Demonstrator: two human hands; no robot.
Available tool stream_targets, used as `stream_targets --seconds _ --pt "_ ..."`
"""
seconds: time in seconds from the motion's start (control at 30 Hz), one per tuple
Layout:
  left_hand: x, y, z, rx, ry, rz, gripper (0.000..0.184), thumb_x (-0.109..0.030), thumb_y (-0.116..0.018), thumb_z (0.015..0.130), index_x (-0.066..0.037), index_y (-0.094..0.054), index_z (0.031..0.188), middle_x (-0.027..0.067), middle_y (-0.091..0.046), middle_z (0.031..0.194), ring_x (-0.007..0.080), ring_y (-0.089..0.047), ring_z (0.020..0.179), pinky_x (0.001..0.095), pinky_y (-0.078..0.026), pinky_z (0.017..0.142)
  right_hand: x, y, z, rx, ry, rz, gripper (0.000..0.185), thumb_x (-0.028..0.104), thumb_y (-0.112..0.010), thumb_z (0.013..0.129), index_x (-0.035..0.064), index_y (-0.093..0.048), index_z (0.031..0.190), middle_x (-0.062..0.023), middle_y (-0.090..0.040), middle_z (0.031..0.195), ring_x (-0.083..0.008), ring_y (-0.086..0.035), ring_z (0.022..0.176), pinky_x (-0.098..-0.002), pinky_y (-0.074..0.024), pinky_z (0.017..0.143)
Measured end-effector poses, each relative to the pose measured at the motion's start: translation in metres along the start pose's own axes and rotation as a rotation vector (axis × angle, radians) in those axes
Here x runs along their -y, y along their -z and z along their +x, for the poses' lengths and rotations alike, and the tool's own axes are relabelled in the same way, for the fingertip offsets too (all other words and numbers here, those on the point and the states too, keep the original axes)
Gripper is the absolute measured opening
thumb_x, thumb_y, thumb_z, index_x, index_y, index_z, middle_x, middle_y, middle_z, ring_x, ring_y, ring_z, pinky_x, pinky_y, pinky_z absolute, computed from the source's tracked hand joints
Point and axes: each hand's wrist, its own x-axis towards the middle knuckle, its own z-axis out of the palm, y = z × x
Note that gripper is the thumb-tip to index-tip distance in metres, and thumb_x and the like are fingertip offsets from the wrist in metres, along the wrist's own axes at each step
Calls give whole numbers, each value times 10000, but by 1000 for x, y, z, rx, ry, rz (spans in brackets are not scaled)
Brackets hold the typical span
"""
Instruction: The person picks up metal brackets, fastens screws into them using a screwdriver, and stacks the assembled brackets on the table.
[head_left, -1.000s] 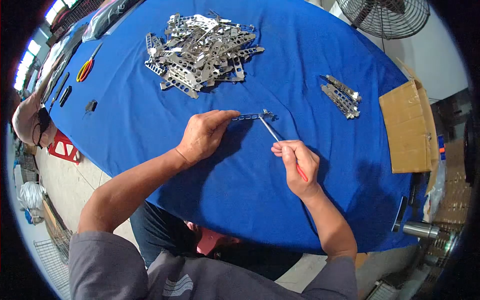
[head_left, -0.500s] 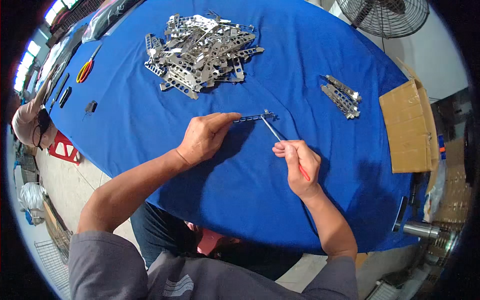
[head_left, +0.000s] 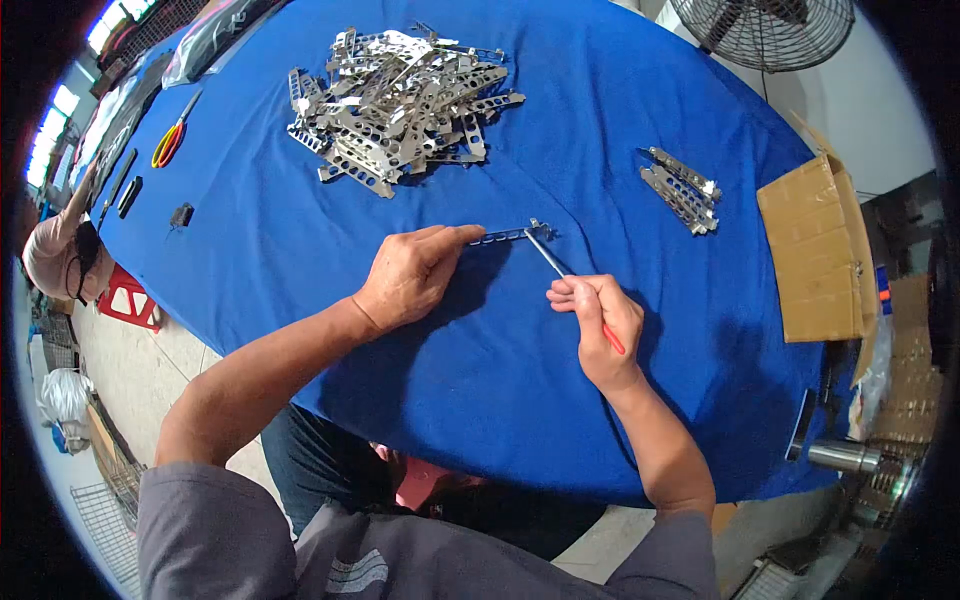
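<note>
My left hand [head_left: 410, 275] is closed on one end of a perforated metal strip [head_left: 503, 236]. The strip points to the right, held over the blue cloth, and its far end has small bent tabs. Gripped in my right hand [head_left: 600, 325] is a slim tool with a grey metal shaft [head_left: 548, 255] and a red handle [head_left: 613, 340]. The shaft's tip meets the strip close to the tabbed end; the exact kind of tool cannot be made out. Beyond my hands lies a large heap of similar metal strips [head_left: 400, 110].
A few strips [head_left: 682, 190] lie apart at the right, near a cardboard box [head_left: 815, 255]. Scissors [head_left: 172, 140], a black cutter [head_left: 129, 197] and a small dark object [head_left: 181, 215] sit at the left. Another person [head_left: 65, 255] is beyond the left edge. A fan [head_left: 765, 30] stands at the back.
My right hand and the tool's handle have shifted slightly, with the tip staying by the strip's tabbed end. My left hand and the strip look almost unmoved.
</note>
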Motion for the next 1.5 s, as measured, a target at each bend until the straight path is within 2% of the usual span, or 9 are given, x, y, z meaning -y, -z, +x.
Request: stream_targets --seconds 0.17,0.27,0.4,0.5,0.7,0.8,1.3,1.4,1.5 --pt "2 -2 0 -21 -9 -19 337 11 -586 991 -40 -685 1310 163 -638 819 316 -666 718 417 -535 678 2 -1 2 17 62 -8 218 85 -544 1098 -77 -664 1017 -190 -766 947 -236 -784 852 -347 -652 780" --pt "1 -1 0 -17 -10 -9 333 5 -597 991 -42 -685 1308 170 -646 828 329 -674 727 425 -539 682 3 -2 1 -66 -78 74 224 89 -539 1100 -74 -666 1012 -187 -765 947 -232 -782 852 -345 -650 773" --pt "3 -1 0 -18 -26 8 330 -1 -607 990 -40 -683 1309 176 -649 831 345 -676 733 434 -541 683 -1 1 0 16 32 25 237 98 -528 1106 -66 -671 1014 -177 -768 956 -224 -782 860 -343 -649 771" --pt "2 -2 0 -25 -27 -7 334 -1 -605 990 -41 -680 1313 176 -645 826 348 -672 730 436 -539 679 0 -3 1 -57 -53 64 236 104 -535 1105 -64 -671 1012 -180 -767 959 -231 -782 862 -344 -649 772" --pt "0 1 1 -16 -20 -1 342 -4 -600 991 -53 -680 1320 167 -644 824 334 -667 722 429 -536 673 5 -2 3 -27 20 28 257 120 -524 1110 -67 -668 1009 -169 -770 930 -226 -782 839 -345 -649 767" --pt "0 0 1 -3 6 -4 340 -8 -599 994 -59 -682 1319 163 -646 825 333 -667 723 426 -539 678 0 -2 2 -68 -49 49 269 118 -509 1111 -68 -668 999 -168 -768 911 -223 -780 817 -344 -648 755" --pt "-1 1 1 12 18 -4 328 -2 -603 984 -37 -689 1298 192 -689 886 361 -706 777 436 -565 721 -4 -3 0 0 101 -24 189 51 -547 1079 -71 -672 1006 -188 -763 927 -257 -783 830 -358 -645 745" --pt "0 0 1 -2 -1 -14 330 -1 -603 983 -37 -690 1299 191 -680 871 358 -700 766 437 -559 712 1 2 -1 95 142 -90 181 57 -554 1078 -62 -674 1014 -189 -763 928 -267 -787 841 -359 -641 744" --pt "-1 1 1 -3 6 -24 327 -3 -604 983 -37 -692 1296 188 -675 858 357 -692 752 437 -555 705 2 -3 3 47 206 -110 168 53 -562 1070 -61 -674 1017 -188 -763 917 -272 -785 818 -359 -633 722"
